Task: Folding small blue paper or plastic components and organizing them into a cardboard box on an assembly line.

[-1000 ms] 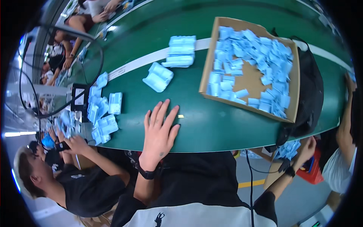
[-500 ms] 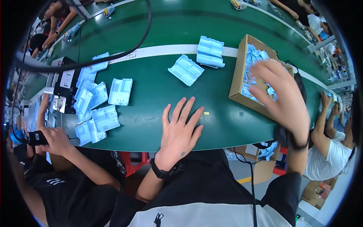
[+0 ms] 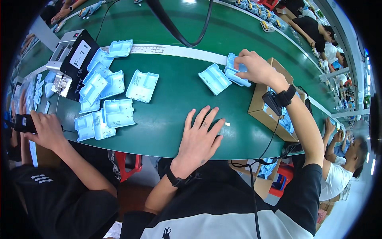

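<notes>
My left hand [image 3: 199, 139] lies flat on the green table with its fingers spread, holding nothing. A small pale piece [image 3: 227, 124] rests just beyond its fingertips. My right hand [image 3: 258, 68] reaches to the far side of the table, its thumb and fingers bent around a light-blue plastic shell [image 3: 232, 60] in an overlapping pair. The hand partly hides that pair. Beside it, to the left, another blue half-shell [image 3: 215, 79] lies with its hollow side up. One more shell [image 3: 142, 86] sits apart, further left.
A cardboard box [image 3: 256, 101] with blue pieces stands under my right forearm. At the left, several blue shells [image 3: 113, 84] are heaped beside a black machine [image 3: 81, 59]. Another person's hand [image 3: 48, 130] is at the left table edge. A dark cable [image 3: 181, 34] hangs overhead.
My right hand has gone from above the cardboard box to the overlapping blue shells on its left, and its fingers have closed in. My left hand stays flat. The whole view has shifted.
</notes>
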Available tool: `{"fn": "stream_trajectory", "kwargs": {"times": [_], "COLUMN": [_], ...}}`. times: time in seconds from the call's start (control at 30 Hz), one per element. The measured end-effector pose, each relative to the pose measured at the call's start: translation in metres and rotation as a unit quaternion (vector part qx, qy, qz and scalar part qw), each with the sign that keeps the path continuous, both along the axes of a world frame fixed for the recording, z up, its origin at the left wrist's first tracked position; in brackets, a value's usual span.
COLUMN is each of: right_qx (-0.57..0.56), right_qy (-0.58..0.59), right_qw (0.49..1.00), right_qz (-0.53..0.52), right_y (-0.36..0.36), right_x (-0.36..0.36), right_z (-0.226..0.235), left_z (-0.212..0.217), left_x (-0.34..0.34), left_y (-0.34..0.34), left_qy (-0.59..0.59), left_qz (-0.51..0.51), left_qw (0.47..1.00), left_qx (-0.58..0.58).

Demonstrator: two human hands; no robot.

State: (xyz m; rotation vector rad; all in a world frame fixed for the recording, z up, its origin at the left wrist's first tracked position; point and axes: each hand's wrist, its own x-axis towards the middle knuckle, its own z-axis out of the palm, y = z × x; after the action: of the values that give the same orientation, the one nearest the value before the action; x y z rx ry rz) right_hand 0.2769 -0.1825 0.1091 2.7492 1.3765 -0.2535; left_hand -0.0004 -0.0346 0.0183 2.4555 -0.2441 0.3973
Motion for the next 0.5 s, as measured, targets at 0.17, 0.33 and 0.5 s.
{"fn": "stream_trajectory", "kwargs": {"times": [0.17, 0.33, 0.5], "right_qx": [0.016, 0.021, 0.036], "right_qy": [0.005, 0.020, 0.018], "right_qw": [1.000, 0.999, 0.999], "right_qz": [0.006, 0.022, 0.022], "right_y": [-0.002, -0.006, -0.014], "right_x": [-0.011, -0.031, -0.042], "right_z": [-0.003, 0.000, 0.001], "left_z": [0.000, -0.001, -0.003], "left_x": [0.002, 0.002, 0.002], "left_y": [-0.001, -0.002, -0.003], "left_qy": [0.004, 0.005, 0.000], "left_qz": [-0.001, 0.002, 0.007], "left_qw": [1.000, 1.000, 1.000], "left_qx": [0.006, 0.011, 0.010]}}
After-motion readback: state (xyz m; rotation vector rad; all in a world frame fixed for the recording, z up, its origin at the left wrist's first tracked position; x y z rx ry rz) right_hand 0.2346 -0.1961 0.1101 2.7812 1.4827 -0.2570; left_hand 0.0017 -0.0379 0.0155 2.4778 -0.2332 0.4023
